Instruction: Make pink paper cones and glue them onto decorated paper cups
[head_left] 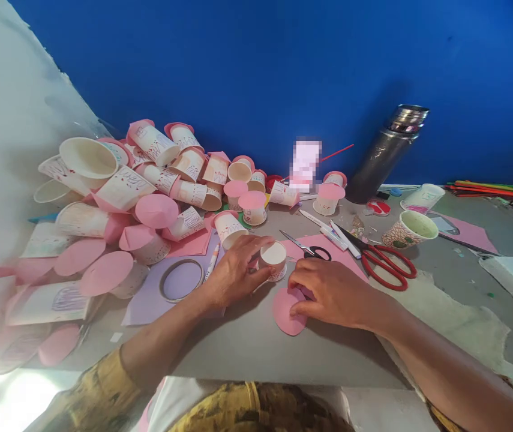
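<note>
In the head view, my left hand (237,270) has its fingers and thumb around a small white paper cup (273,254). The cup stands upside down on the grey table (238,354), its base facing up. Just to the right, my right hand (328,289) is closed at the edge of a pink paper circle (288,315), with fingertips and thumb on it. The circle lies close in front of the cup, and part of it is hidden under the fingers. Small scissors (312,251) with black handles lie behind my right hand, on a pink sheet (344,259).
Decorated paper cups with pink tops (157,210) are heaped at the left. A tape roll (181,279) rests on purple paper (146,300). To the right are red-handled scissors (389,267), a patterned cup (409,230) and a dark flask (380,159) against the blue wall (256,72).
</note>
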